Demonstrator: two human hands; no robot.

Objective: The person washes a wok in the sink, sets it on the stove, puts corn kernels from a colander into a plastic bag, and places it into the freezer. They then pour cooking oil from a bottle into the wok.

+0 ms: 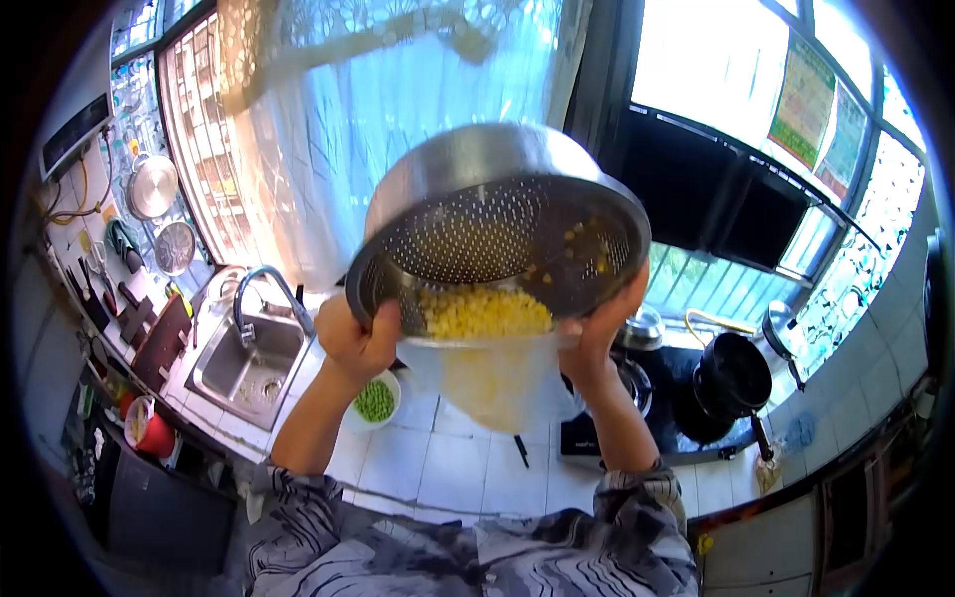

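A metal colander (468,229) is tilted toward me, its holed inside showing. Yellow corn kernels (487,312) lie heaped at its lower edge, and a few cling higher up. Below hangs a translucent bag or bowl (492,383) with yellow showing through; which it is, I cannot tell. My left hand (360,338) grips the near left rim, thumb inside. On the right side, my right hand (602,333) holds the rim, its fingers partly hidden. A white bowl of green peas (375,401) rests on the counter beyond my left forearm.
At the left is a sink (254,368) with a curved faucet (244,323). A black pan (734,373) sits on the stove (676,398) at the right. A small black object (521,451) lies on the tiled counter (453,468). A red container (149,430) stands lower left.
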